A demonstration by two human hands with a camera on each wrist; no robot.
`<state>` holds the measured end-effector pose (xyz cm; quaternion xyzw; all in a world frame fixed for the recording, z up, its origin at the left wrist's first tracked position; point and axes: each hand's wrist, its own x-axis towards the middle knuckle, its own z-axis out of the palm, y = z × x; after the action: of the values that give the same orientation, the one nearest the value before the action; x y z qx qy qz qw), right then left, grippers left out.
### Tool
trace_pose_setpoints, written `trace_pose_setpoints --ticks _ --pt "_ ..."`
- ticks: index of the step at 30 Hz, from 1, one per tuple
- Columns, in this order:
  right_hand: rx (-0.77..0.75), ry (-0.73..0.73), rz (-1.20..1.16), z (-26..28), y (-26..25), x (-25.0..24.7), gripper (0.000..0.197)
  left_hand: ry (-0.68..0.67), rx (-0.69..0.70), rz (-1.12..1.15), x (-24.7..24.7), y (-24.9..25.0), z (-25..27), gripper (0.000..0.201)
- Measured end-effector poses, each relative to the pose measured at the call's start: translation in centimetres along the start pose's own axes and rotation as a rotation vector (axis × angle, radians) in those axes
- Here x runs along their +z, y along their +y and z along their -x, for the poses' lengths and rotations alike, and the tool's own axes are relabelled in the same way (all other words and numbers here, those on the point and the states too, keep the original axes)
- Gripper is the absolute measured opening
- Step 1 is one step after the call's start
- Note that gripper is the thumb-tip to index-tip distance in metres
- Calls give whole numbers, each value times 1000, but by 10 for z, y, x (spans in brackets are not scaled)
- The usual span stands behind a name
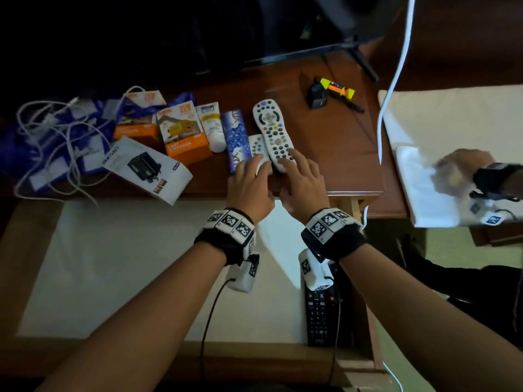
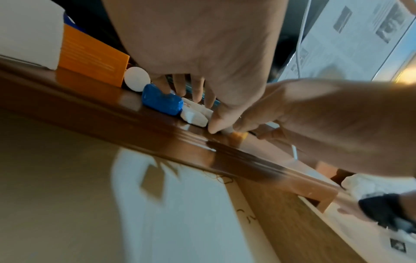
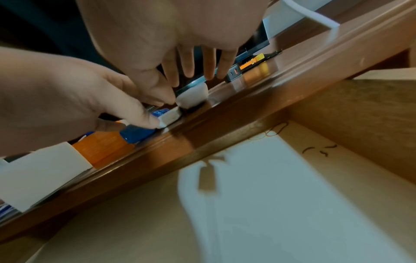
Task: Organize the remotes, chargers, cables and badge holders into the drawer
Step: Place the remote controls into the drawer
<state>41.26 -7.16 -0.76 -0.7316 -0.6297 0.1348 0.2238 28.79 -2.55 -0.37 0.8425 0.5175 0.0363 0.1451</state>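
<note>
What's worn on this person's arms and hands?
No sleeves or gloves on left hand or right hand. Each wrist has a black strap topped with white blocks printed with black square markers, a white camera pod beneath, and a black cable.

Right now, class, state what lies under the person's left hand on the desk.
The small white remote: its far, buttoned half shows; the left hand covers its near end.

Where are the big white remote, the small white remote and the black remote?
big white remote [image 1: 272, 128]: head view, on its keypad middle.
small white remote [image 1: 256, 145]: head view, on its upper buttons.
black remote [image 1: 319, 315]: head view, on its button face.
</note>
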Motion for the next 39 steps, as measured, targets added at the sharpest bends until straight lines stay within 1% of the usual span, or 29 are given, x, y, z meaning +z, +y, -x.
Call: trace_pose_setpoints --ticks 2,4,6,7,9,12,14,16,18,20,22,24,26,29,32,35,37,39 --pt "17 -109 44 -5 -1 3 69 -75 -4 -110 1 1 -4 72" --pt "21 -165 85 -6 -1 5 74 -116 -4 -149 4 3 -4 79" --pt "21 -158 103 -3 3 7 73 -115 -7 -165 9 5 -2 83" --pt "15 -123 107 0 5 7 70 -91 -1 -171 11 6 0 83" --pt "4 -5 118 9 11 7 58 0 34 -168 15 7 4 76" --pt "42 172 154 18 16 6 34 150 109 -142 21 8 8 58" --pt "95 222 154 18 20 4 31 181 140 -111 25 11 10 50" --pt "124 221 108 13 22 2 32 173 145 -78 26 16 12 51" --pt "141 185 57 8 22 1 32 150 130 -53 26 20 12 55" --pt "148 135 37 5 22 2 31 133 119 -44 24 23 11 52" --pt "161 117 19 6 20 2 30 122 103 -22 23 25 10 48" --pt "207 100 18 10 17 -3 37 108 67 -4 24 26 11 44" --pt "279 67 -1 18 16 -8 51 116 31 5 27 30 12 40" --pt "410 57 -77 37 18 -12 62 122 -13 73 31 34 13 35" --pt "549 49 -237 60 23 -13 67 165 -30 156 32 35 16 34" --pt "629 100 -495 83 28 -15 63 186 -94 309 28 33 25 46" --pt "679 89 -614 96 29 -14 67 153 -154 408 24 31 35 55" --pt "709 76 -672 108 25 -10 70 108 -204 498 22 30 49 59"
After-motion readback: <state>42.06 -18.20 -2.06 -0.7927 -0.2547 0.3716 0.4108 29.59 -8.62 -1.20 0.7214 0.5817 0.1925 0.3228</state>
